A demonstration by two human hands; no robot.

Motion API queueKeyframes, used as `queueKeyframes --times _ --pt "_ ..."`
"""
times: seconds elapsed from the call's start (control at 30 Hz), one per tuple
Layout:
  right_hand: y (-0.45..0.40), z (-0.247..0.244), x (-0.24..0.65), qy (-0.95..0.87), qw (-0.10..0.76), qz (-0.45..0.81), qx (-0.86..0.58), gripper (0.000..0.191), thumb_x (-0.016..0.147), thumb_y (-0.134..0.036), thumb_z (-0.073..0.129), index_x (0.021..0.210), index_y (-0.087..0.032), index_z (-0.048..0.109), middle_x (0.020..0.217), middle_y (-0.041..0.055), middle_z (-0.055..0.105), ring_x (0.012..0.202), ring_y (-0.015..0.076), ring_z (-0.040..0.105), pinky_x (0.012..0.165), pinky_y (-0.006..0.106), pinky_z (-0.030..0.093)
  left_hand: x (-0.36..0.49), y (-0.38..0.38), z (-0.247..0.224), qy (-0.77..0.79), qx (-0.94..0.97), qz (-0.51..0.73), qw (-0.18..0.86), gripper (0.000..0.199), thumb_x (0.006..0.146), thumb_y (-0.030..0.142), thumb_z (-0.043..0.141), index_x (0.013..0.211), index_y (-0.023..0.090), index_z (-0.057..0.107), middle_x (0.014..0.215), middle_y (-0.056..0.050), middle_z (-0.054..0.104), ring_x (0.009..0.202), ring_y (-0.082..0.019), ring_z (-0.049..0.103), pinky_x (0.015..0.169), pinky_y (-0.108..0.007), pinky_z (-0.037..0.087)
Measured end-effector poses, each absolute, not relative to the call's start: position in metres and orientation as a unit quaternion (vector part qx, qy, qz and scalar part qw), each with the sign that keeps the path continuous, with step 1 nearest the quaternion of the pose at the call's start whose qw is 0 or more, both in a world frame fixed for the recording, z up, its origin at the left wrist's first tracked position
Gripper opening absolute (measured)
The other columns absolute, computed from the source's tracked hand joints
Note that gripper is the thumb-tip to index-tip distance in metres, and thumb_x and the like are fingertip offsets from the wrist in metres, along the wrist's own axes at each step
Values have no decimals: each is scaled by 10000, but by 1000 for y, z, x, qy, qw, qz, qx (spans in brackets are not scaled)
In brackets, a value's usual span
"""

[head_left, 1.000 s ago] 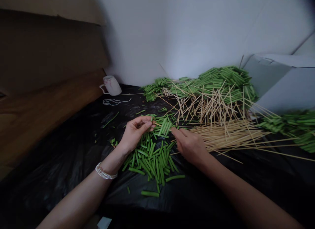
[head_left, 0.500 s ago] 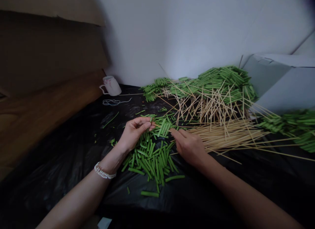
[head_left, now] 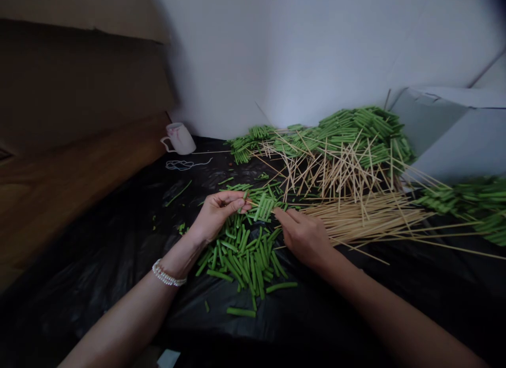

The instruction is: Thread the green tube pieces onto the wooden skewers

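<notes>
The person's left hand (head_left: 217, 212) pinches a short green piece (head_left: 245, 195) between thumb and fingers, right at the near end of a thin wooden skewer (head_left: 255, 203); I can't make out from here whether the tip has gone into it. The right hand (head_left: 306, 236) is closed around the other part of that same skewer, thumb and forefinger just beside a neat row of green stalks (head_left: 264, 207) threaded side by side across the wood. The skewer hangs between the two hands, above a loose scatter of cut stalks (head_left: 253, 262) spread over a black plastic sheet (head_left: 106, 283). A beaded bracelet (head_left: 168, 274) circles the left wrist. Just beyond the right hand lies a bundle of bare sticks (head_left: 367, 218), most of them running roughly the same way. Behind it, near the pale wall (head_left: 269, 67), filled skewers are heaped up in a big green pile (head_left: 361, 128), their bare ends jutting toward the person in a tangle. A second green heap (head_left: 474, 204) sits over at the far right, in front of a white box (head_left: 466, 136). Off to the left, a white mug (head_left: 182, 139) with pinkish marks leans a little, and a looped white cord (head_left: 184, 164) lies just before it on the plastic.
</notes>
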State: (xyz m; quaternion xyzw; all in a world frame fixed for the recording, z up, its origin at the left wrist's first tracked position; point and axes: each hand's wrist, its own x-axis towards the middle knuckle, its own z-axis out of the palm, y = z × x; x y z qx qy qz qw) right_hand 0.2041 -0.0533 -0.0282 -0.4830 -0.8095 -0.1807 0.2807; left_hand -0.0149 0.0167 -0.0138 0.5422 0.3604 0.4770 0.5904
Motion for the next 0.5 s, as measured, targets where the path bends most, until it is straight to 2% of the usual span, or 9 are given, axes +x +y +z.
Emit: queueKeyframes --times 0.5 --pt "-53 -31 204 -812 281 -196 -473 325 876 -99 414 1104 -135 643 735 13 627 597 121 518 546 275 301 -13 12 -5 385 598 448 542 299 707 325 780 921 129 708 860 -75 768 769 -195 722 784 -330 573"
